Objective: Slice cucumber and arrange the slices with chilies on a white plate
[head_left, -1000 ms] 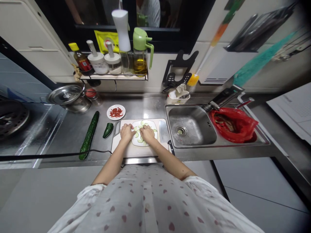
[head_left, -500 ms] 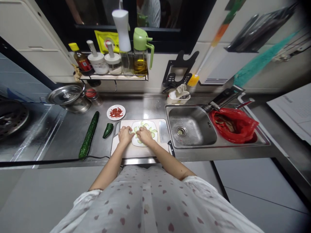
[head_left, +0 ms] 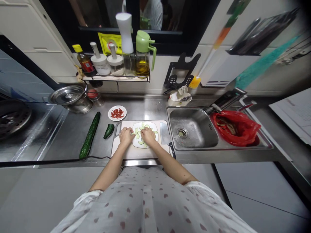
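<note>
A white plate (head_left: 153, 125) with several pale green cucumber slices (head_left: 141, 142) rests on a white cutting board (head_left: 136, 152) near the counter's front edge. My left hand (head_left: 125, 136) sits at the plate's left rim with its fingers curled over the slices. My right hand (head_left: 148, 136) lies on the plate close beside it, fingers bent down onto the slices. What the fingertips pinch is too small to make out. A cleaver (head_left: 165, 137) lies on the board's right side, its black handle toward me.
A whole cucumber (head_left: 90, 135) and a cucumber end piece (head_left: 108, 130) lie left of the board. A small dish of red chilli (head_left: 117, 113) stands behind. A sink (head_left: 193, 129) holds a red bag (head_left: 236, 127) on the right. A black cable (head_left: 48, 160) runs along the front edge.
Both hands stay on the plate, shifting slightly among the slices. The view has tilted a little, so everything sits slightly lower in the picture.
</note>
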Motion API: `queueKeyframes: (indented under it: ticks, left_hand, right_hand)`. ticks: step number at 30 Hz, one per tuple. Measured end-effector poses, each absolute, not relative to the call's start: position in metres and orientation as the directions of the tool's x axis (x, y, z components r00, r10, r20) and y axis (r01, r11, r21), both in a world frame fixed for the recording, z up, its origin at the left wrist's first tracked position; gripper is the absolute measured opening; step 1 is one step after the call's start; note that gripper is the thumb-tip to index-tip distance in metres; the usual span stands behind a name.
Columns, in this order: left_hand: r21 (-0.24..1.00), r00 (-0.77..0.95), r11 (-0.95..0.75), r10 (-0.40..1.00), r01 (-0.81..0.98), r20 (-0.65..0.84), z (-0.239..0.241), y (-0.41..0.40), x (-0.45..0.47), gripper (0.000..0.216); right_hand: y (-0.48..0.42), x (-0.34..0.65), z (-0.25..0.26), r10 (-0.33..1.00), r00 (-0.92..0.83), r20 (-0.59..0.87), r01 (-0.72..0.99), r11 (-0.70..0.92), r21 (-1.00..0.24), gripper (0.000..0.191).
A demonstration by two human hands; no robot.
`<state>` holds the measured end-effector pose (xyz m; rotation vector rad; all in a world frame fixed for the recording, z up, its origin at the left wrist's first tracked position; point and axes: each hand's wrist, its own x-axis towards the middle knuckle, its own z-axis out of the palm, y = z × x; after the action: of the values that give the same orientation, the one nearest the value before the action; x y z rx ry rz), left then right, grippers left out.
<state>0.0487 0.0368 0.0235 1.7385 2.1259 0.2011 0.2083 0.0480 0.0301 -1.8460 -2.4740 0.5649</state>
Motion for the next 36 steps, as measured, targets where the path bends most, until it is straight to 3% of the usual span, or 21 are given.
queueKeyframes:
  ticks: [22,36]
  left_hand:
    - [0.144,0.175,-0.157,0.976,0.977,-0.126,0.036,0.027,0.065,0.029]
    - [0.122,0.169,-0.153,0.977,0.981,-0.131,0.036,0.028,0.068,0.032]
  right_hand:
    - [0.052,0.208,0.029,0.922,-0.298,-0.246,0.941,0.242,-0.235,0.032]
    - [0.045,0.225,0.038,0.906,-0.325,-0.272,0.937,0.269,-0.224,0.031]
